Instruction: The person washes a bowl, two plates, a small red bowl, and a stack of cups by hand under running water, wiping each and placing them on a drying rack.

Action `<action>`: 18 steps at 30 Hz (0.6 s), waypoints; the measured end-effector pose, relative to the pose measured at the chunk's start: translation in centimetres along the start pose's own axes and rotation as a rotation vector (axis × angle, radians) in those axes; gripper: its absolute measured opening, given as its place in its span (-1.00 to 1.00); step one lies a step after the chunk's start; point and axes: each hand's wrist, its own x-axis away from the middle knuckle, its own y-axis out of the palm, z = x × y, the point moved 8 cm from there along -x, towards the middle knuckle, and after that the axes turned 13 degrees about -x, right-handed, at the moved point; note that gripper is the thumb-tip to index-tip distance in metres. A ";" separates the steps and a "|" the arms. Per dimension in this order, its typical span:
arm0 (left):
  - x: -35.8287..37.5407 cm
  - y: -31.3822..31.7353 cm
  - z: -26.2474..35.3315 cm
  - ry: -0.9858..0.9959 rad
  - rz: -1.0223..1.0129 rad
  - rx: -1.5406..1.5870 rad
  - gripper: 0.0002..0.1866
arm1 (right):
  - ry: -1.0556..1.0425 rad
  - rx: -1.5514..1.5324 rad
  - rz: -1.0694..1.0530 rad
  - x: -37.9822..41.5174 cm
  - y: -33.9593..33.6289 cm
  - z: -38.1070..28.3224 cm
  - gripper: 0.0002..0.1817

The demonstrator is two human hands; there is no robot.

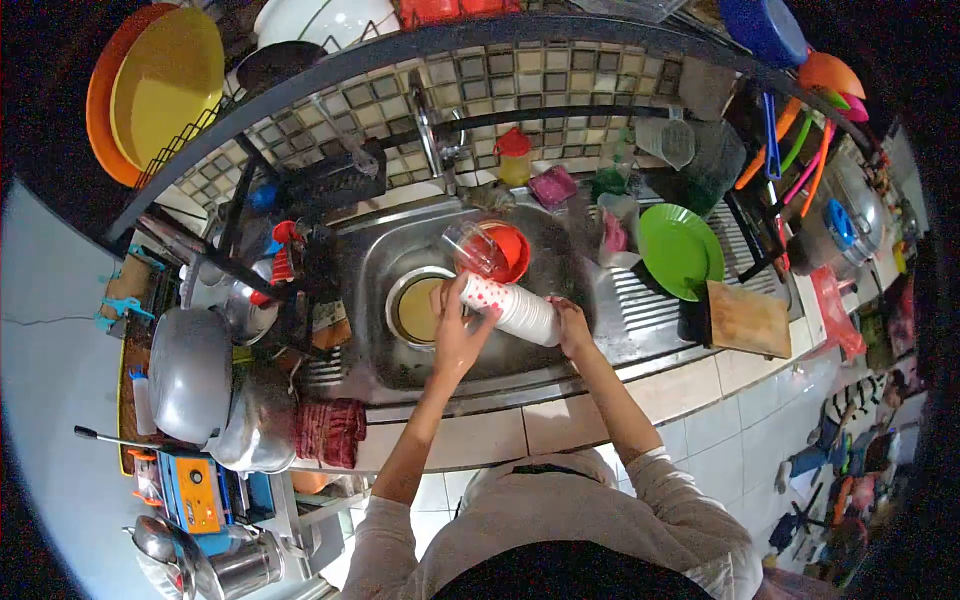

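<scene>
A long stack of white paper cups [525, 315], the end one printed with red spots, lies tilted across both my hands above the sink [375, 290]. My left hand [462, 325] is wrapped round the printed end. At the other end, my right hand [572, 328] grips the stack's far end on the right. Just behind the cups, a red bowl [514, 252] sits in the sink with a clear plastic cup [474, 248] leaning at it. Below and left of them stands a round metal pot [392, 305] holding yellowish liquid, partly hidden by my left hand.
The faucet [428, 130] rises behind the sink. On the right drainboard are a green plate [680, 250] and a wooden cutting board [748, 320]. A folded red cloth [330, 433] and metal pots [190, 375] crowd the left side. A dark rack bar [560, 28] crosses overhead.
</scene>
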 end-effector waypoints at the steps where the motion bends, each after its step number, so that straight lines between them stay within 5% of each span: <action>1: -0.2 0.6 0.0 -0.019 0.007 0.063 -0.46 | -0.002 0.011 -0.030 0.0 0.1 -0.3 -0.81; 5: -1.6 2.1 1.8 0.012 0.031 0.083 -0.47 | 0.118 0.082 -0.192 2.0 2.1 -2.3 -0.64; 8: -3.1 3.2 5.6 0.141 0.016 0.127 -0.48 | 0.022 0.173 -0.228 4.5 2.9 -6.2 -0.50; 10: -3.5 3.9 8.9 0.255 0.045 0.058 -0.48 | -0.105 0.327 -0.249 3.0 -1.1 -7.0 -0.31; 12: -3.7 5.8 11.0 0.265 0.004 0.134 -0.51 | -0.578 0.820 -0.302 5.7 0.5 -12.0 -0.18; 16: -2.8 10.5 15.2 0.396 -0.135 0.287 -0.56 | -0.824 0.977 0.094 7.8 -2.0 -16.7 -0.19; 18: -1.8 12.7 16.2 0.417 -0.148 0.323 -0.52 | -0.789 1.002 0.263 8.4 -3.5 -17.9 -0.22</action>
